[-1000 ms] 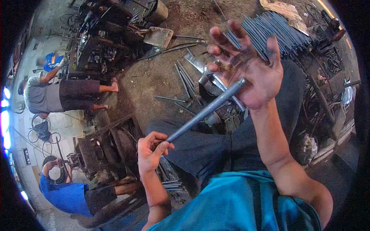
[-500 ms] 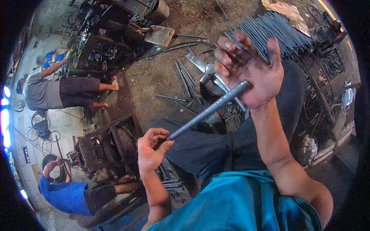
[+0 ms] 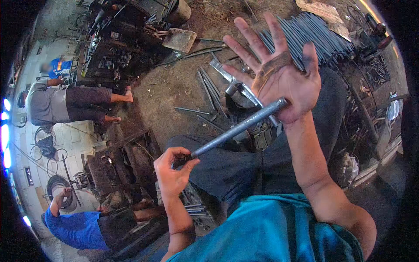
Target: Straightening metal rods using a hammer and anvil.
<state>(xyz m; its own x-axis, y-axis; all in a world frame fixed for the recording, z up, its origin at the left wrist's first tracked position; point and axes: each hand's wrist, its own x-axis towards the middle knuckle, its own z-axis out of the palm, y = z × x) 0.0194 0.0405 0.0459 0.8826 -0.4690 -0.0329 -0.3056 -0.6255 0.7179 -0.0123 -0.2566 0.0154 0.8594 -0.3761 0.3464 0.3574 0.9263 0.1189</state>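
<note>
My left hand (image 3: 172,179) is closed around the lower end of a grey metal rod (image 3: 238,129), which slants up to the right above my lap. A darker part of the rod shows between thumb and fingers. The rod's upper end lies over the heel of my right hand (image 3: 288,83); I cannot tell whether it touches the skin. That hand is open, palm up, fingers spread, with dark smudges on the palm and fingers. Beyond it lies a large pile of similar metal rods (image 3: 316,37). Several loose rods (image 3: 207,87) lie on the ground ahead of my legs.
A shiny metal bar (image 3: 223,70) lies on the ground near a dark metal block. A rusty metal bench (image 3: 122,161) stands at the left. Farther off are a shovel blade (image 3: 180,40) and a bucket (image 3: 178,13). Two people work at the left, one in grey, one in blue.
My right hand's curled fingers have stretched out and spread. My left hand has shifted slightly left, and the rod's darker end now shows in its grip. The nearby people's arms have moved.
</note>
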